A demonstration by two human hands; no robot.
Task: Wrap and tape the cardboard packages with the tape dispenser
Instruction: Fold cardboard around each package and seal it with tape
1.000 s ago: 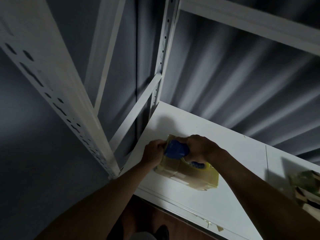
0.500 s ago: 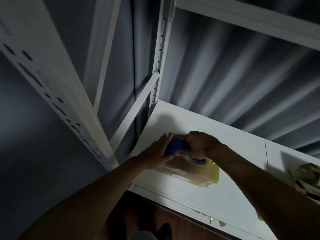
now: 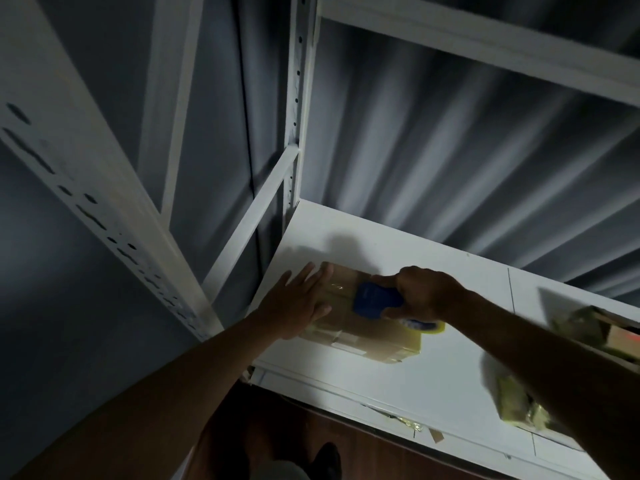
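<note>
The white worktop point(image 3: 433, 375) lies bare between the cardboard package point(image 3: 374, 332) and the taped bundle point(image 3: 519, 403) at the right front edge, leaving an open lane from the front edge toward the corrugated wall point(image 3: 450, 168). The package fills the left end, with the left hand point(image 3: 294, 303) flat on its left side and the right hand point(image 3: 422, 292) gripping the blue tape dispenser point(image 3: 375, 299) on top. The left is closed by the perforated rack upright point(image 3: 104, 188), the rear post point(image 3: 294, 98) and a brace point(image 3: 252, 220), and the upper beam point(image 3: 485, 43) crosses overhead; another box point(image 3: 606, 330) blocks the far right.
</note>
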